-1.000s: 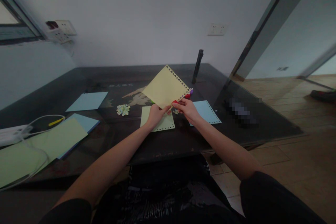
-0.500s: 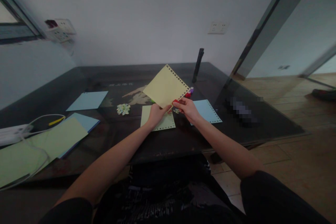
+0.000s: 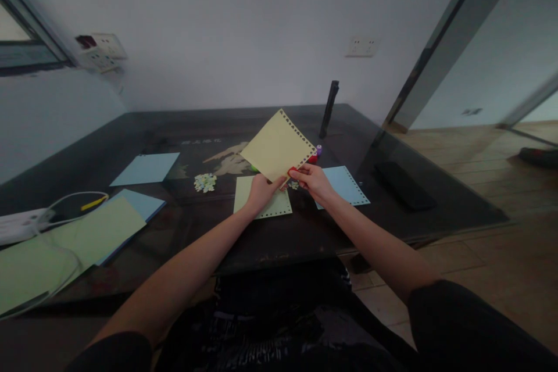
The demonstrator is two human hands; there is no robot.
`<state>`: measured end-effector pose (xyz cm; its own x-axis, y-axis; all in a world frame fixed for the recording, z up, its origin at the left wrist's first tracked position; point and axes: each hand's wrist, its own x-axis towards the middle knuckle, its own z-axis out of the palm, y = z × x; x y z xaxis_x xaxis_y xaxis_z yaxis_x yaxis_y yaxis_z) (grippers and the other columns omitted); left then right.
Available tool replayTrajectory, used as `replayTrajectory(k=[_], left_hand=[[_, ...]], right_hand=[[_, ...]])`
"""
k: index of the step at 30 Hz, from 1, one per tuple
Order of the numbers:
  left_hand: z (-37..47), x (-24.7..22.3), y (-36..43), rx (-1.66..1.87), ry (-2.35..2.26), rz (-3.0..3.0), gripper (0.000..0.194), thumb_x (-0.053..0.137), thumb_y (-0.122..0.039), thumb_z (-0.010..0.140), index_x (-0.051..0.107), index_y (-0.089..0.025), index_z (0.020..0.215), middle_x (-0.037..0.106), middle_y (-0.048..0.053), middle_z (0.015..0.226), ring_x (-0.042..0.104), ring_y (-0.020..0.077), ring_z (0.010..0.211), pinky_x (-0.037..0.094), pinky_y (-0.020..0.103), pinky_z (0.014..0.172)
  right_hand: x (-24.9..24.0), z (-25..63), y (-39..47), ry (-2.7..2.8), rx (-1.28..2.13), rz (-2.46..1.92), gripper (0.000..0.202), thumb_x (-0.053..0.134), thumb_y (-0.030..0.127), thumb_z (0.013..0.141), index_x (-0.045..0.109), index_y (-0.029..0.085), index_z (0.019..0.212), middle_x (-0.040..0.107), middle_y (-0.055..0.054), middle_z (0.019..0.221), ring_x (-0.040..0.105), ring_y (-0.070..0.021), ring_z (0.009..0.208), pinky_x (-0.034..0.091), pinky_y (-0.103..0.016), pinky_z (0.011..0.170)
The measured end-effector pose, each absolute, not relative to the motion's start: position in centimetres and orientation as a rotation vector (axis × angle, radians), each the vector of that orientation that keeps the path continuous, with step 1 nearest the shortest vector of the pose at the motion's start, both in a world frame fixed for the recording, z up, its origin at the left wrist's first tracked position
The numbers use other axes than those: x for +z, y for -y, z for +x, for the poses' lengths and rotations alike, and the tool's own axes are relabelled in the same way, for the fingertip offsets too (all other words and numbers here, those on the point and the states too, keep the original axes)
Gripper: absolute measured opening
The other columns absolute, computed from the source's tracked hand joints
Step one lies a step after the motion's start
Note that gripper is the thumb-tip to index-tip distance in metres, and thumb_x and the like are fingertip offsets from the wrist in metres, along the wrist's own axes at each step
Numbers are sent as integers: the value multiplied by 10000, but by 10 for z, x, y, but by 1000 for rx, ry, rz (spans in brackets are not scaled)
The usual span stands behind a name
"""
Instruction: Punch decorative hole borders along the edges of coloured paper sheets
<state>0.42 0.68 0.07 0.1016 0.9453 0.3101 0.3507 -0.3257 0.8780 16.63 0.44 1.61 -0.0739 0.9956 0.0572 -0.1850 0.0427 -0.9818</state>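
Observation:
My left hand [image 3: 261,193] grips the lower corner of a yellow sheet of paper [image 3: 276,148], held tilted above the table. A row of punched holes lines the sheet's right edge. At that edge near the lower corner, my right hand [image 3: 316,181] is closed around a small red paper punch [image 3: 293,172], which is mostly hidden by the fingers. Beneath my hands lies a pale green sheet [image 3: 272,209] with holes along two edges. A few small punched pieces [image 3: 293,185] lie between the hands. Beyond the raised sheet are a red punch [image 3: 313,158] and a purple punch [image 3: 319,150].
A light blue punched sheet [image 3: 344,186] and a black phone-like slab [image 3: 403,186] lie to the right. Leftward are a heap of paper bits [image 3: 204,182], a blue sheet [image 3: 146,168], stacked green paper [image 3: 87,229] and a white cable [image 3: 65,250]. A black upright object [image 3: 329,109] stands behind.
The yellow sheet and both hands have shifted very slightly right. My grip on the sheet and on the red punch is the same.

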Motion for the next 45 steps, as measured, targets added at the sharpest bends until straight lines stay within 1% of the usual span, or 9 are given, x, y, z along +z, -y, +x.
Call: replayTrajectory(k=[3,8,14,21,26,32,35,39,45], left_hand=[[4,3,-5,1219,-1270,1758,220,662,-303,746,720,-107,828,743,101,842,686,221,719,518,285,659],[6,5,-4,1202,-1251,1756,174,654,-286,753,716,-125,731,734,76,702,679,214,659,516,272,615],[5,4,-5,1209,-1273,1788,188,658,-283,748,725,-111,787,740,94,758,684,221,686,520,285,636],[5,5,-4,1205,-1270,1762,163,659,-256,743,728,-110,763,730,94,696,680,219,673,521,288,627],[6,6,-2,1199,-1251,1752,175,656,-265,747,726,-104,748,727,100,689,673,208,647,519,285,622],[7,11,3,1155,-1198,1762,273,592,-315,806,713,-108,676,712,89,636,656,177,583,512,263,618],[8,13,4,1160,-1204,1756,302,573,-334,820,711,-110,672,712,83,634,652,173,571,510,256,604],[8,13,3,1169,-1201,1744,281,575,-317,815,707,-116,669,711,73,620,640,164,545,505,250,586],[8,12,3,1199,-1158,1769,300,562,-332,825,697,-126,652,706,63,613,648,167,566,512,254,615]], right_hand=[[17,167,-4,1160,1322,-986,384,827,411,508,638,149,717,602,2,648,348,-45,443,209,-226,401],[16,170,-6,1191,1340,-981,368,828,420,520,638,154,690,610,-2,654,321,-39,434,185,-231,385],[14,170,-7,1178,1342,-968,346,819,416,532,624,155,649,587,8,619,283,-37,422,166,-246,389],[16,169,-5,1192,1327,-1001,315,804,420,563,616,172,614,513,30,551,255,-43,412,156,-259,391],[17,169,-5,1179,1342,-981,321,817,422,551,616,178,603,525,24,572,256,-40,414,152,-256,384],[21,170,-3,1180,1371,-910,327,829,394,536,634,167,667,586,12,658,276,-27,423,145,-246,385],[24,170,-2,1197,1355,-918,324,819,376,549,646,158,712,614,1,709,272,-26,431,151,-245,389],[25,171,-1,1218,1346,-915,294,805,356,572,649,153,718,619,-8,726,286,-29,439,147,-243,396],[27,170,2,1233,1287,-924,272,789,344,591,666,161,752,636,-27,781,309,-37,452,175,-235,399]])
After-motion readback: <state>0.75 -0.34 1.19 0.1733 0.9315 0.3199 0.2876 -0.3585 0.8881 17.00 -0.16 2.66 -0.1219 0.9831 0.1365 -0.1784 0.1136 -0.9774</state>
